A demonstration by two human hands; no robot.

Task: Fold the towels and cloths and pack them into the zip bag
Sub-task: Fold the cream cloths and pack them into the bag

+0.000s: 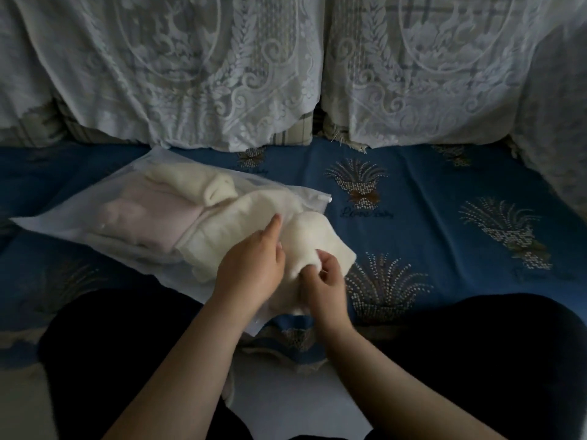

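Observation:
A frosted zip bag (57, 214) lies on the blue seat, its mouth toward me and to the right. Inside it I see a pink folded cloth (149, 214) and a cream folded towel (193, 179). Another cream towel (314, 236) sits half in the bag's mouth, its right end sticking out over the seat. My left hand (251, 268) rests on this towel with the fingers pushing at its near edge. My right hand (324, 281) pinches the towel's lower corner between thumb and fingers.
The blue seat cover (444, 185) with woven wheat motifs stretches to the right. White lace-covered cushions (206, 74) stand along the back. My dark-clothed knees (492, 360) frame the near edge, with pale floor between them.

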